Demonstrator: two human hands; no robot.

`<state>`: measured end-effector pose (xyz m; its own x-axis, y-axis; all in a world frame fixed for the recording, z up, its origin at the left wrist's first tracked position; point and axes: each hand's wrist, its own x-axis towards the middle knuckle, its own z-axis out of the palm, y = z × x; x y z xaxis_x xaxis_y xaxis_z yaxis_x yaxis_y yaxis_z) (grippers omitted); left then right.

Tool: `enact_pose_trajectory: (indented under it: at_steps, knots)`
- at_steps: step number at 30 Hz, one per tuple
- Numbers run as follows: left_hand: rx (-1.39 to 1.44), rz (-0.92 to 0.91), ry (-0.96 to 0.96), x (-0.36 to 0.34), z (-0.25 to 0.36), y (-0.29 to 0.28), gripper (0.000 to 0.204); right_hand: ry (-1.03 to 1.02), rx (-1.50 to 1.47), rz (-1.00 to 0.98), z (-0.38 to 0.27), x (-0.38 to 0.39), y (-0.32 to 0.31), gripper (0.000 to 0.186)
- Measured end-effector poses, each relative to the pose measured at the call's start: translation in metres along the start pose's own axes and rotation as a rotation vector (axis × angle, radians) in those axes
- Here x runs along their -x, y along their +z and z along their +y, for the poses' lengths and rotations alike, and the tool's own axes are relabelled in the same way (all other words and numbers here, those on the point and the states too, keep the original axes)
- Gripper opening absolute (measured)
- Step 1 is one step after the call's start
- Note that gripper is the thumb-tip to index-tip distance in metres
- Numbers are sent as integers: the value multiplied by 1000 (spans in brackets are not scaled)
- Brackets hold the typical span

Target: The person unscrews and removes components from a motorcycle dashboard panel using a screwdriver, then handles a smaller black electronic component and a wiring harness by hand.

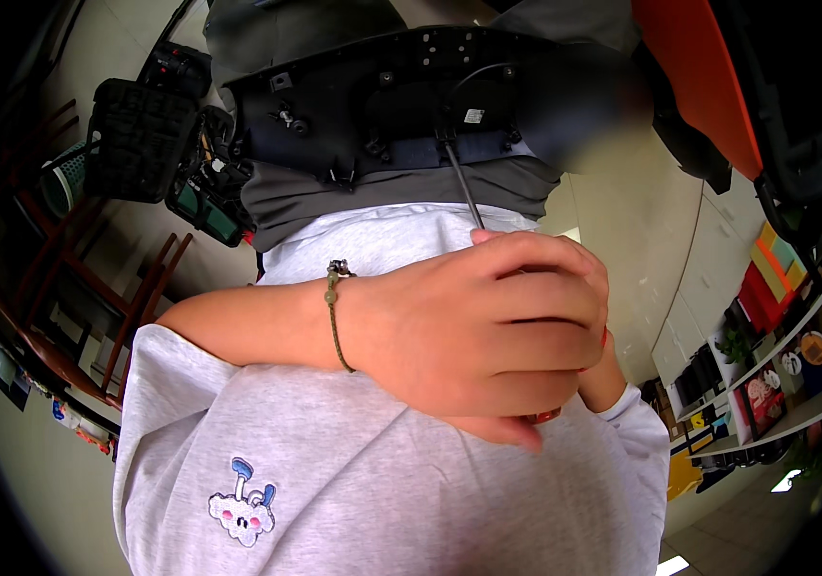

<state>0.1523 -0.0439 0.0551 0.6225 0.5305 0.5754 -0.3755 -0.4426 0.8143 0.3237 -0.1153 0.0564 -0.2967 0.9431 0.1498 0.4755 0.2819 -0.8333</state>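
A black plastic panel (401,115) lies at the top, across grey cloth over my lap. A thin metal tool shaft (464,182) runs from a fitting on it down into my hands. My left hand (478,341), with a bead bracelet (332,298) at the wrist, is wrapped over the tool's red handle (543,416), fingers curled. Most of my right hand (601,379) is hidden under the left; only parts show at its edges, so its grip cannot be made out.
Open black tool cases (137,139) and dark wooden chairs (80,298) are on the left. An orange-and-black body part (704,86) stands at the upper right, above shelves (795,403) holding assorted items. Part of the panel's right side is blurred.
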Motion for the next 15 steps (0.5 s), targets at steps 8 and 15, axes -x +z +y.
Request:
enact_pose_trajectory:
  at_steps: [8, 15]
  knots:
    - [-68, 194, -63, 1, 4, 12, 10, -58, -119, 68, 13, 11, 6, 28]
    - [-41, 81, -51, 7, 0, 0, 14, 74, -52, -10, -4, 2, -17, 31]
